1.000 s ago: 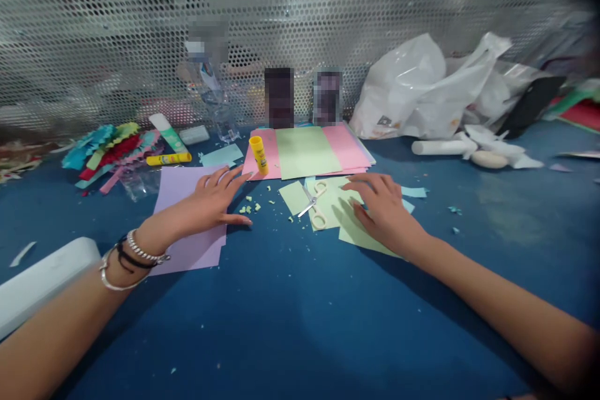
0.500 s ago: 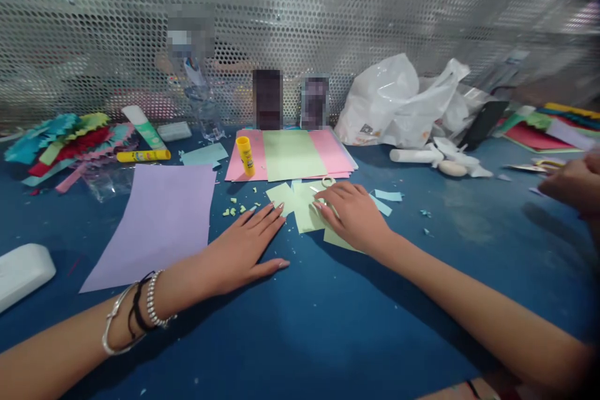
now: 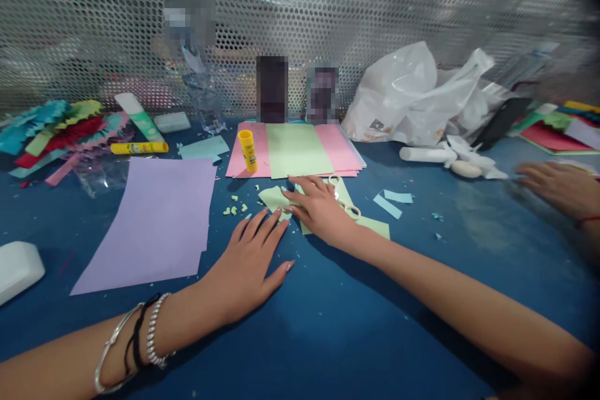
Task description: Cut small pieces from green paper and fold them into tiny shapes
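1. The left hand (image 3: 246, 262) lies palm down on the blue counter (image 3: 328, 337), fingers (image 3: 262, 228) stretched out flat and slightly spread, holding nothing. Its fingertips come up to the near edge of the light green paper scraps (image 3: 274, 197).
2. The right hand (image 3: 321, 209) rests on those green scraps, fingers (image 3: 297, 195) extended and laid close together, pressing the paper flat against the counter rather than pinching it.
3. The green scraps are small cut pieces, one overlapping another, lying in the middle of the counter just in front of a stack of pink and green sheets (image 3: 295, 150). One larger green piece (image 3: 375, 226) shows out from under the right wrist.
4. White-handled scissors (image 3: 344, 197) lie on the green paper just beside the right hand, on its far side; whether the hand touches them cannot be told.
5. A large lilac sheet (image 3: 154, 225) lies flat to the left of the left hand, close to it but apart.
6. A yellow glue stick (image 3: 247, 150) stands upright on the pink sheet.
7. Tiny green clippings (image 3: 234, 207) dot the counter between the lilac sheet and the scraps.
8. Another person's hand (image 3: 557, 187) rests on the counter at the right edge, well apart.
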### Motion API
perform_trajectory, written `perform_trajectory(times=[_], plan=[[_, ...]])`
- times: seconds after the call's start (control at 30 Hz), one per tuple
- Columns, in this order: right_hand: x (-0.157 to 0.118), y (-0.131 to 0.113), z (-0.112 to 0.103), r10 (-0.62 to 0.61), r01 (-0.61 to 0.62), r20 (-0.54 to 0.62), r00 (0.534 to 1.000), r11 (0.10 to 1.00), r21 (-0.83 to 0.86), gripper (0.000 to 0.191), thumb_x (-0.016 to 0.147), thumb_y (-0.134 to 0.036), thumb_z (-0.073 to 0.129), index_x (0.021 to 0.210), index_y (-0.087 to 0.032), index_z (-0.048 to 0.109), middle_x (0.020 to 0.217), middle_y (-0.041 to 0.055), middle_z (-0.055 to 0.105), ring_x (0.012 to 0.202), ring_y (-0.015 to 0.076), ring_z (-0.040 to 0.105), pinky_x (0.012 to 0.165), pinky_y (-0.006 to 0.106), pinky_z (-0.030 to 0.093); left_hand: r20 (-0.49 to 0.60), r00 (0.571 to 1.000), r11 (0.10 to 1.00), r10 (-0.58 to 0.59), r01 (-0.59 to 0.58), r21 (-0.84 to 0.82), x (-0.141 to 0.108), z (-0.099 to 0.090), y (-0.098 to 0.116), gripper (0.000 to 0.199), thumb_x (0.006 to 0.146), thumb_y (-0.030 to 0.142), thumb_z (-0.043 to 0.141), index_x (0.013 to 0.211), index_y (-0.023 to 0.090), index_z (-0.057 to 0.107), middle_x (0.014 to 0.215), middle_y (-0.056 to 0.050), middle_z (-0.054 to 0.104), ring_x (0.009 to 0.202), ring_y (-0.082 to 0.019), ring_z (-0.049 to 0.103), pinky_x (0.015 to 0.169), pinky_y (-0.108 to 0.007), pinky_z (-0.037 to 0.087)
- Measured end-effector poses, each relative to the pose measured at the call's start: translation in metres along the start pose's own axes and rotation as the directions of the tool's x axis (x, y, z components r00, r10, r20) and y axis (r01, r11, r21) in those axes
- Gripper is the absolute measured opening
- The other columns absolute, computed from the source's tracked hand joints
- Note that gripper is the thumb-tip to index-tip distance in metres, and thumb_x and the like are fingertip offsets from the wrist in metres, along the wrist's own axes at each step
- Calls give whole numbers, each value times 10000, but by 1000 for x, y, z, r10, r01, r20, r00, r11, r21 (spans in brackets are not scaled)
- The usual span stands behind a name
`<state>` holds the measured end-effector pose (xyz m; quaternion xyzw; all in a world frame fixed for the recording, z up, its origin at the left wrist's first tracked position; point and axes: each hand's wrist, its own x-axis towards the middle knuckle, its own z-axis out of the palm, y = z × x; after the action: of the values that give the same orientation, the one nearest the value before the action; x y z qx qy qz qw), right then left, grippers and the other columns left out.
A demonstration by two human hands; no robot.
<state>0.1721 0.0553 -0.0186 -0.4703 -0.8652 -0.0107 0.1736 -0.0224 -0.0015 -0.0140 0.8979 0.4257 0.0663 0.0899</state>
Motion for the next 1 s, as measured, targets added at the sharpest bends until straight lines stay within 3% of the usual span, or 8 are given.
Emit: perform_trajectory(times=[0.17, 0.27, 0.37, 0.43, 0.5, 0.67, 0.83, 1.0], plan=[[2, 2, -1, -12, 21, -94, 996, 996, 90, 207, 884, -263, 456, 996, -230, 626, 1181, 66, 553, 1114, 262, 446, 851, 428, 408, -65, 998, 989, -2, -7, -151, -3, -9, 4, 480, 872, 428, 375, 1315, 245, 366, 1429, -77, 299, 1301, -310, 232, 1035, -537, 248], [2, 3, -9, 0, 34, -200, 980, 986, 162, 203, 899, -239, 429, 1034, -200, 576, 1054, 57, 616, 983, 192, 535, 813, 347, 438, -104, 990, 859, -96, 29, -511, -3, -19, 5, 290, 893, 366, 345, 1052, 248, 557, 1144, -66, 559, 1079, -231, 474, 925, -426, 400], [-2, 0, -22, 7, 61, -307, 952, 975, 213, 210, 911, -235, 402, 1076, -181, 520, 993, 58, 627, 925, 160, 551, 785, 305, 442, 55, 943, 395, -328, 189, -899, 2, -25, 1, 415, 916, 424, 231, 849, 207, 578, 818, -55, 624, 692, -159, 554, 661, -320, 481], [-6, -4, -27, -92, 176, -368, 925, 964, 200, 165, 895, -202, 426, 1019, -197, 534, 939, 35, 636, 896, 150, 547, 785, 296, 431, 232, 931, 36, -283, 252, -967, 8, -25, -4, 538, 912, 486, 150, 938, 185, 595, 888, -81, 642, 679, -154, 570, 634, -311, 485], [-10, -8, -28, -295, 366, -398, 869, 924, 114, 161, 876, -147, 441, 990, -201, 540, 926, 17, 644, 899, 148, 539, 792, 300, 416, 296, 932, -130, -211, 273, -953, 14, -22, -8, 584, 901, 529, 157, 929, 162, 611, 906, -95, 647, 766, -168, 592, 700, -310, 490], [-16, -17, -20, -511, 560, -377, 772, 828, 23, 255, 828, -107, 482, 1070, -185, 499, 1012, 12, 640, 1043, 162, 495, 861, 325, 392, 279, 921, -29, -272, 282, -959, 19, -19, -10, 237, 859, 383, 471, 878, 188, 604, 928, -49, 634, 831, -153, 583, 770, -291, 489], [-20, -24, -20, -322, 390, -364, 874, 911, 132, 356, 725, -84, 512, 1058, -212, 508, 1197, 40, 531, 1221, 222, 367, 968, 392, 356, 237, 915, -1, -327, 251, -968, 17, -17, -5, 250, 835, 357, 537, 1038, 223, 598, 999, -19, 627, 841, -126, 570, 734, -233, 485], [-20, -32, -21, -128, 213, -310, 942, 943, 257, 69, 781, -243, 580, 842, -221, 556, 1230, 30, 450, 1198, 241, 338, 988, 398, 320, 196, 923, -20, -331, 201, -979, 16, -14, -3, 268, 850, 353, 523, 1071, 219, 596, 987, -13, 636, 804, -102, 567, 718, -197, 489]])
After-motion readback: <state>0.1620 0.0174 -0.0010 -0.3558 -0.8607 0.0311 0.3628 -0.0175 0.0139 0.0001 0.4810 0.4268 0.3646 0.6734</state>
